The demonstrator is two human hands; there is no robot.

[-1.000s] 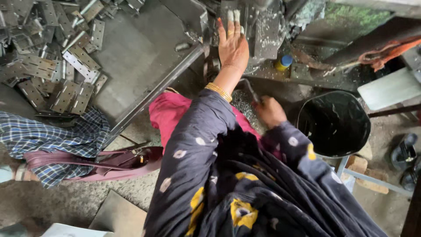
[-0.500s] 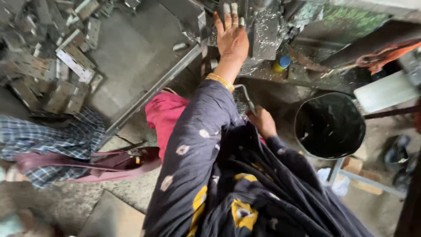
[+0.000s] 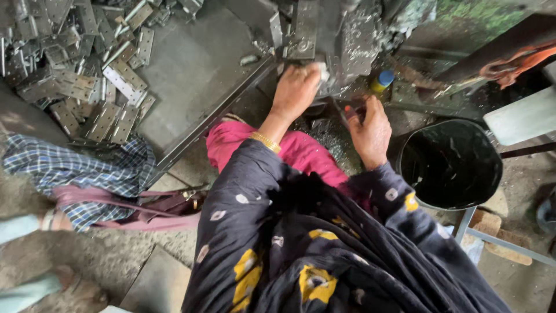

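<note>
Left hand (image 3: 296, 90) was closed over a small metal piece (image 3: 320, 71) right at the press (image 3: 347, 40), while the right hand (image 3: 369, 128) gripped a thin tool (image 3: 341, 113) beside the black bucket (image 3: 450, 164).

A grey metal worktop (image 3: 197, 69) carries a heap of perforated metal brackets (image 3: 75, 69) at its far left; a single small metal piece (image 3: 249, 59) lies apart.
</note>
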